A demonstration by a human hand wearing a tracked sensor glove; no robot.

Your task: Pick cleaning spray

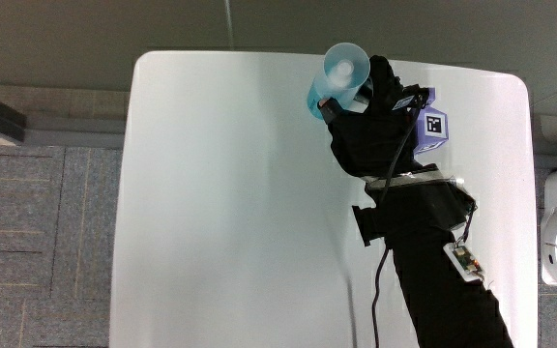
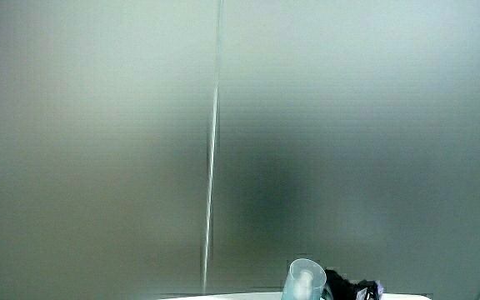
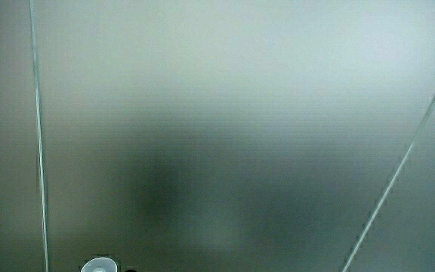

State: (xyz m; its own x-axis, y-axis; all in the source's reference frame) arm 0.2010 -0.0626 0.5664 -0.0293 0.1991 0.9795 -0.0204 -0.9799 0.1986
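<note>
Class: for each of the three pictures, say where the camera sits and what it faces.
Main view: overhead, looking down on the table; the hand and forearm grasp the spray bottle.
Side view: faces a pale wall; bottle cap and glove tip show.
Side view: pale wall, only the cap.
All share the bottle.

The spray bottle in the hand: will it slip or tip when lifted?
Probably rigid: the bottle keeps its round shape inside the hand. It looks tall, so it may tip if set down carelessly. The grip wraps its side, so slipping seems unlikely.
</note>
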